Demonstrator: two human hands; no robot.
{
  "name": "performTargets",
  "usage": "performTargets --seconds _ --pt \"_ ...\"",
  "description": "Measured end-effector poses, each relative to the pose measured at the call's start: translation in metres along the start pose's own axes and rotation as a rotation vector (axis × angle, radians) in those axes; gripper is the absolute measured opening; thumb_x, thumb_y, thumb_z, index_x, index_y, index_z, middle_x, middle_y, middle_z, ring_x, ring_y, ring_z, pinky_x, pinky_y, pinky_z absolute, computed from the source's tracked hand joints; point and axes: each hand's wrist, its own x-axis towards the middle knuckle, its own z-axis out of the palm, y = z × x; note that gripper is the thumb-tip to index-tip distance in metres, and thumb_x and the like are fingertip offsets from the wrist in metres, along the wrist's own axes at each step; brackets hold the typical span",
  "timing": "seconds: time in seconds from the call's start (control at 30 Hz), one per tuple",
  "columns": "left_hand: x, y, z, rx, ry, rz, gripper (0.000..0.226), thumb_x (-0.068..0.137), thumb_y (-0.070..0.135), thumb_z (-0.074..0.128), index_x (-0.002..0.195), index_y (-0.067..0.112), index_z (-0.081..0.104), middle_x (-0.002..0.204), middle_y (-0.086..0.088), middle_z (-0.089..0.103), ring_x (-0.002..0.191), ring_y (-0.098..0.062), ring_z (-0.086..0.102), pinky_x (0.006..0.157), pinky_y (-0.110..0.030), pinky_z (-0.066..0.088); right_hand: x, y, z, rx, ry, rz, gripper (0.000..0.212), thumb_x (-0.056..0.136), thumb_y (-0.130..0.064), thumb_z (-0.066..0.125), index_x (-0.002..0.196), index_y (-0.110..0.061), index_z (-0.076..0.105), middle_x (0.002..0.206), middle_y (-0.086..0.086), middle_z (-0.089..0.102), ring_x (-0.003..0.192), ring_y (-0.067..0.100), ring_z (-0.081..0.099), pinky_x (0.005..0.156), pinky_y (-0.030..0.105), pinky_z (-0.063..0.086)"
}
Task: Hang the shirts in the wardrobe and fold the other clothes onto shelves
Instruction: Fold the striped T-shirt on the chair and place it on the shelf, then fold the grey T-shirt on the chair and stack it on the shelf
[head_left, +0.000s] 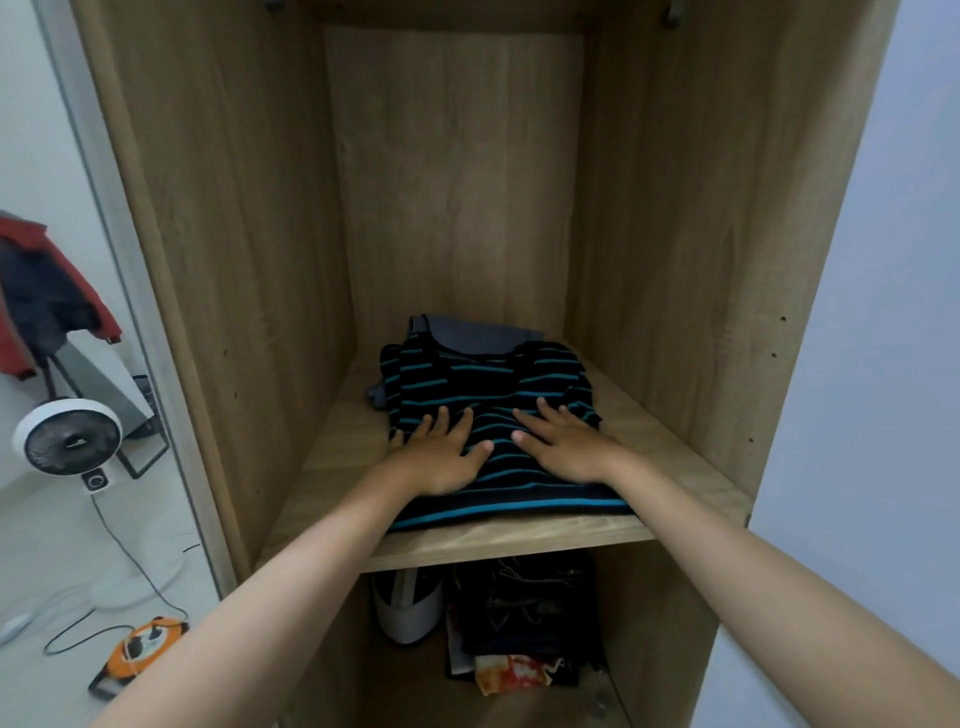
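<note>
A folded black garment with teal stripes (488, 384) lies on the wooden wardrobe shelf (498, 543), on top of a folded grey garment (478, 332) that shows behind it. My left hand (441, 452) and my right hand (563, 441) both press flat on the striped garment, fingers spread and straight, side by side near its front half. Both forearms reach in from the bottom corners of the view.
Below the shelf a compartment holds a white cap-like item (408, 605), dark clothes (524, 608) and an orange patterned cloth (511, 670). Left of the wardrobe stand a white fan (67, 441), an orange cable reel (140, 649) on the floor and a hanging red jacket (31, 291).
</note>
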Motion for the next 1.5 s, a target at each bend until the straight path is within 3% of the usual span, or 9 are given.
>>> performTargets --seconds 0.23,0.37,0.5,0.57,0.73,0.87,1.2,1.3,1.5 --pt "-0.006 -0.004 -0.002 0.030 -0.050 -0.057 0.079 0.088 0.072 0.012 0.149 0.029 -0.010 0.158 0.000 -0.018 0.146 -0.026 -0.012 0.117 -0.049 -0.001 -0.003 -0.003 -0.003 -0.062 -0.032 0.103 0.069 0.086 -0.076 0.014 0.147 -0.048 0.000 0.159 -0.006 -0.013 0.147 0.022 -0.009 0.117 0.053 0.003" --pt "-0.023 -0.005 -0.008 0.070 -0.054 -0.072 0.077 0.092 0.067 0.013 0.151 0.021 -0.003 0.159 -0.005 -0.012 0.146 -0.029 -0.003 0.117 -0.047 0.003 -0.011 -0.017 -0.007 -0.118 0.014 0.260 0.070 0.087 -0.075 0.015 0.149 -0.043 0.008 0.161 0.005 0.003 0.147 0.029 0.006 0.116 0.057 0.006" --pt "-0.059 -0.014 -0.005 -0.057 0.117 0.063 0.056 0.097 0.050 0.032 0.139 0.014 0.039 0.142 -0.011 0.044 0.123 -0.028 0.047 0.103 -0.039 0.042 -0.050 -0.039 -0.001 -0.018 0.317 0.233 0.059 0.095 -0.057 0.032 0.141 -0.021 0.039 0.143 0.008 0.046 0.130 0.029 0.043 0.109 0.053 0.029" --pt "-0.083 -0.018 0.006 -0.161 0.230 0.169 0.046 0.096 0.045 0.037 0.127 0.014 0.049 0.125 -0.006 0.056 0.108 -0.024 0.055 0.091 -0.038 0.050 -0.077 -0.050 0.011 0.118 0.438 0.170 0.053 0.096 -0.050 0.038 0.139 -0.019 0.041 0.135 0.007 0.054 0.122 0.028 0.050 0.106 0.051 0.035" --pt "-0.126 -0.018 0.050 -0.206 0.437 0.335 0.057 0.094 0.040 0.046 0.143 0.014 0.034 0.148 -0.012 0.036 0.140 -0.029 0.027 0.110 -0.043 0.034 -0.135 -0.072 0.048 0.238 0.469 0.162 0.053 0.097 -0.044 0.043 0.144 -0.019 0.036 0.142 0.005 0.048 0.128 0.023 0.047 0.109 0.048 0.035" --pt "-0.151 -0.013 0.077 -0.136 0.519 0.392 0.058 0.091 0.038 0.052 0.142 0.016 0.037 0.154 -0.017 0.023 0.144 -0.031 0.015 0.117 -0.046 0.018 -0.185 -0.077 0.063 0.227 0.496 0.171 0.052 0.097 -0.037 0.046 0.144 -0.017 0.038 0.148 0.002 0.042 0.134 0.019 0.040 0.105 0.032 0.037" --pt "-0.235 0.028 0.133 -0.410 0.255 0.598 0.057 0.092 0.030 0.054 0.144 0.017 0.035 0.151 -0.006 0.034 0.141 -0.022 0.027 0.113 -0.038 0.030 -0.334 -0.076 0.098 0.420 0.571 0.462 0.047 0.096 -0.035 0.050 0.139 -0.016 0.044 0.139 0.005 0.052 0.126 0.017 0.050 0.104 0.030 0.040" --pt "-0.281 0.054 0.157 -0.434 0.148 0.723 0.054 0.092 0.030 0.053 0.142 0.016 0.037 0.146 -0.003 0.040 0.135 -0.020 0.035 0.107 -0.032 0.034 -0.406 -0.082 0.122 0.491 0.650 0.589 0.046 0.095 -0.034 0.053 0.137 -0.016 0.046 0.133 0.006 0.055 0.122 0.016 0.052 0.098 0.023 0.039" --pt "-0.424 0.103 0.223 -0.432 -0.151 1.017 0.051 0.090 0.030 0.056 0.136 0.015 0.044 0.132 -0.003 0.053 0.121 -0.020 0.050 0.101 -0.033 0.041 -0.593 -0.121 0.204 0.600 0.794 0.935 0.045 0.092 -0.031 0.058 0.133 -0.018 0.049 0.119 0.007 0.060 0.106 0.018 0.060 0.092 0.027 0.045"
